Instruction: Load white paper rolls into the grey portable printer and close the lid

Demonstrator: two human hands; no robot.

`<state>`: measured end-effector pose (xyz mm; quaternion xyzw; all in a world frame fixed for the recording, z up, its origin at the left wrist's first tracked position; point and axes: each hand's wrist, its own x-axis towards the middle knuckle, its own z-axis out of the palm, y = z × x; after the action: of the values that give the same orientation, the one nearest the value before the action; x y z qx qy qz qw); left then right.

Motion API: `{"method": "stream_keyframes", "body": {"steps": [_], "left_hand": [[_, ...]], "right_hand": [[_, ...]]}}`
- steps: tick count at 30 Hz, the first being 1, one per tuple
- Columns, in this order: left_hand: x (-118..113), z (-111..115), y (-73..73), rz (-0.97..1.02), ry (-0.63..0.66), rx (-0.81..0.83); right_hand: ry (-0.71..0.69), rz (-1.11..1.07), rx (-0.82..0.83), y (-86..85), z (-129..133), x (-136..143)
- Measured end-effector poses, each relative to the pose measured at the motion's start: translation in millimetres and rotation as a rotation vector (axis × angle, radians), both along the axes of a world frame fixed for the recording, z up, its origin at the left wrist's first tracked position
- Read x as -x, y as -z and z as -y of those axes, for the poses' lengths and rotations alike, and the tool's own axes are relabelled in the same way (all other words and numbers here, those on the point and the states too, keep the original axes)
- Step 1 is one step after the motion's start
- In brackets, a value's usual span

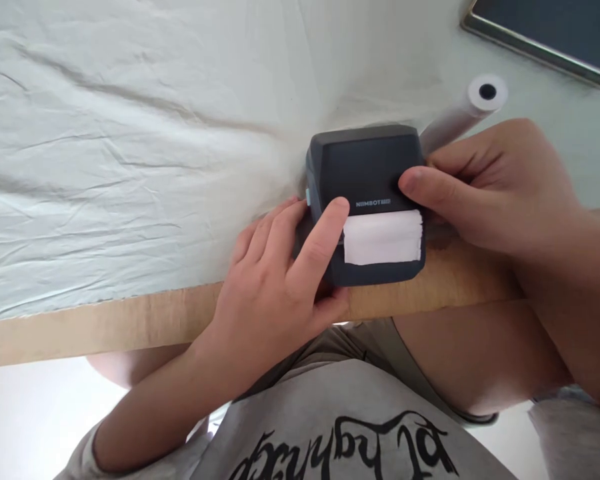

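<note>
A small black label printer (370, 167) marked NIIMBOT is at the table's front edge, held between both hands. White paper (383, 238) shows at its front slot, with a ragged right edge. My left hand (285, 263) wraps the printer's left side, its index finger resting on the top near the lettering. My right hand (490, 180) grips the right side, thumb on the lid and the other fingers mostly hidden. Just behind the right hand lies a white paper roll (455, 120) with a dark hollow core, partly covered by the printer and hand.
A pale wrinkled cloth (130, 133) covers the table, leaving a bare wooden edge (105, 323) along the front. At the top right corner sits a dark flat device with a shiny rim (555, 33). My legs are under the table edge.
</note>
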<state>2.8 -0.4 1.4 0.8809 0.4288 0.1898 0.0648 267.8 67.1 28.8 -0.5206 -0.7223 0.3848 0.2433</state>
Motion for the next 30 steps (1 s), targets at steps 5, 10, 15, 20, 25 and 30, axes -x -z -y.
{"method": "stream_keyframes", "body": {"steps": [5,10,15,20,25,30], "left_hand": [[0.4,0.4,0.7,-0.01,0.009,-0.015],[-2.3,1.9,5.6,-0.005,-0.029,-0.007],[-8.3,4.9,12.1,-0.014,-0.056,-0.075],[-9.6,4.8,14.8,-0.014,-0.068,-0.1],[-9.8,2.6,15.4,-0.005,-0.059,-0.095],[-12.7,2.1,16.6,-0.011,-0.08,-0.117]], "right_hand": [[0.073,-0.032,-0.006,6.2,7.5,4.3],[0.114,-0.036,-0.132,10.6,12.9,11.9],[0.132,0.017,-0.215,13.6,17.0,13.6],[0.128,0.049,-0.234,14.7,18.1,13.3],[0.134,0.067,-0.241,15.4,19.9,13.6],[0.143,0.076,-0.252,15.4,21.9,14.4]]}}
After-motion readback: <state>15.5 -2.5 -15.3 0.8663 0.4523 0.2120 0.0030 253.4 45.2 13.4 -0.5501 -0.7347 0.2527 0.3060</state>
